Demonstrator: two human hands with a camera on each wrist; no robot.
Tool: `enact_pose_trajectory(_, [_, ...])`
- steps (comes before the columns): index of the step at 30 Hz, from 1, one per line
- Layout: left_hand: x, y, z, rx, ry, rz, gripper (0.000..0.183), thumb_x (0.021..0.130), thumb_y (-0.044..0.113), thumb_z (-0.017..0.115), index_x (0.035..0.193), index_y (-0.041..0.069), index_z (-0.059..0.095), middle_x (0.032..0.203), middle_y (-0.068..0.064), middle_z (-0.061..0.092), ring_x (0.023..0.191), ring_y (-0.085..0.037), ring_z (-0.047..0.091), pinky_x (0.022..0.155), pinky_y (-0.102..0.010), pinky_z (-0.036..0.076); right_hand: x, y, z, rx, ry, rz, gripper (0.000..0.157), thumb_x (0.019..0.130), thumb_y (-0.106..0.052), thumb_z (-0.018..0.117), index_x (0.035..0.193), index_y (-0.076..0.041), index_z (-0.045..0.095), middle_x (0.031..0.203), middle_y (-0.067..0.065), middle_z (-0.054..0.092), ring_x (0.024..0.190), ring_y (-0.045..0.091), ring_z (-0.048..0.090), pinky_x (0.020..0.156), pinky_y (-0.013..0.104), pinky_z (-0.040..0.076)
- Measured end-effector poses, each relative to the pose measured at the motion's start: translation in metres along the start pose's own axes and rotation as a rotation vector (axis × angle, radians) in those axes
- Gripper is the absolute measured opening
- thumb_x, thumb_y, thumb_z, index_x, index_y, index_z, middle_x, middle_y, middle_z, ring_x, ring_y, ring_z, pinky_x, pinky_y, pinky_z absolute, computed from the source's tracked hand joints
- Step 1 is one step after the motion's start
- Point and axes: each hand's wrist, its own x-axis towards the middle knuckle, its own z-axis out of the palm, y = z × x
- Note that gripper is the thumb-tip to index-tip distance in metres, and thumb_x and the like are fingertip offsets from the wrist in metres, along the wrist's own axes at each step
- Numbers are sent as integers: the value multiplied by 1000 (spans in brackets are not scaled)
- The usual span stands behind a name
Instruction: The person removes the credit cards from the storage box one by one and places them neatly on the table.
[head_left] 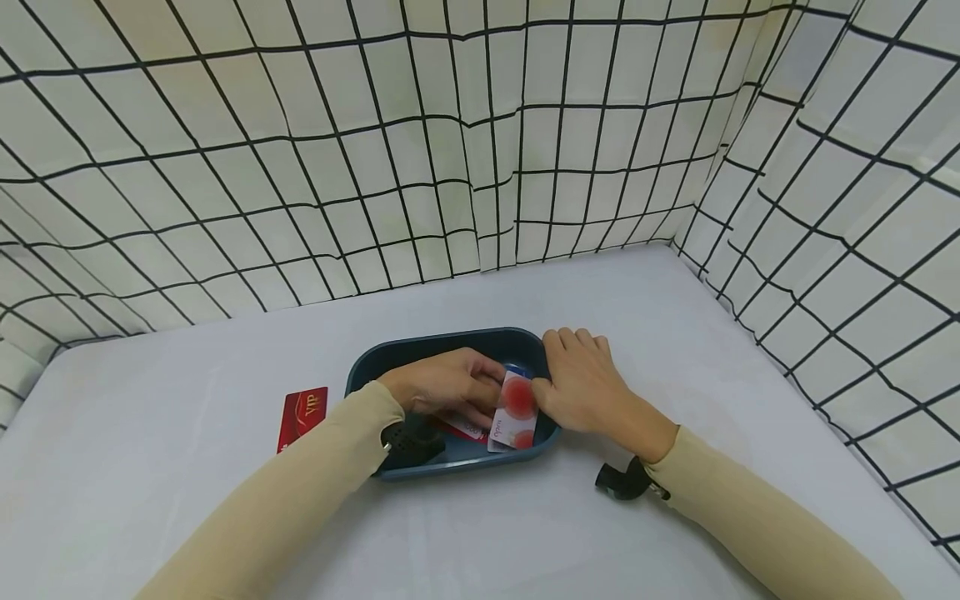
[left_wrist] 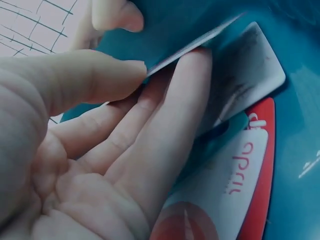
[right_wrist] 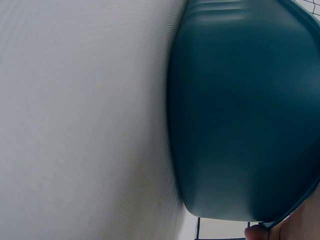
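A dark teal plastic basin (head_left: 450, 468) stands on the white surface with several cards inside. Reaching into it, my left hand (head_left: 457, 385) pinches a thin card (left_wrist: 197, 42), seen edge-on in the left wrist view, between thumb and fingers. Beside that hand in the head view is a white card with red circles (head_left: 517, 402). Under the fingers lie a white card with red print (left_wrist: 247, 165), a red card (left_wrist: 267, 125) and a greyish card (left_wrist: 252, 70). At the right end, my right hand (head_left: 581, 379) grips the basin's rim (right_wrist: 300, 202), its thumb inside.
A red card marked VIP (head_left: 303, 414) lies on the white surface (head_left: 187, 467) left of the basin. White walls with a black grid (head_left: 375, 167) rise behind and to the right. Each wrist wears a small black device (head_left: 624, 481).
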Motion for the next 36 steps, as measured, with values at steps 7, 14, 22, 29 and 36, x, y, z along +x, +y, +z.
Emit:
enact_pose_trajectory(7, [-5, 7, 0, 12, 52, 1, 43, 98, 9, 65, 140, 2, 58, 127, -16, 73, 105, -23, 74, 89, -38, 64, 1, -2, -1, -24, -4, -11, 29, 92, -34, 55, 104, -7, 52, 89, 6, 50, 84, 25, 43, 74, 38, 29])
enact_pose_trajectory(14, [-11, 10, -1, -5, 75, -2, 46, 99, 10, 63, 142, 1, 54, 126, -17, 72, 105, -26, 76, 88, -41, 64, 2, -5, -2, -25, -8, -12, 32, 93, -36, 54, 107, -7, 53, 91, 6, 51, 85, 25, 43, 75, 38, 29])
enact_pose_trajectory(22, [-21, 16, -3, 16, 115, 28, 40, 98, 8, 61, 137, 0, 56, 123, -16, 73, 101, -22, 74, 85, -39, 65, 0, -6, -2, -21, 29, -10, 29, 92, -31, 55, 106, -6, 55, 92, 7, 53, 88, 26, 45, 77, 40, 31])
enact_pose_trajectory(29, [-29, 20, -4, 43, 169, 45, 39, 97, 10, 62, 134, 0, 57, 117, -14, 74, 94, -21, 75, 83, -37, 65, -2, -5, -1, -26, 29, 4, 31, 90, -30, 56, 110, -5, 56, 93, 8, 54, 88, 26, 44, 77, 40, 32])
enact_pose_trajectory(36, [-33, 22, -2, 50, 192, 51, 37, 97, 10, 62, 133, 1, 59, 114, -13, 75, 92, -21, 74, 81, -36, 66, -3, -4, 1, -19, 29, 5, 34, 90, -30, 57, 112, -5, 56, 95, 8, 55, 88, 26, 45, 79, 42, 34])
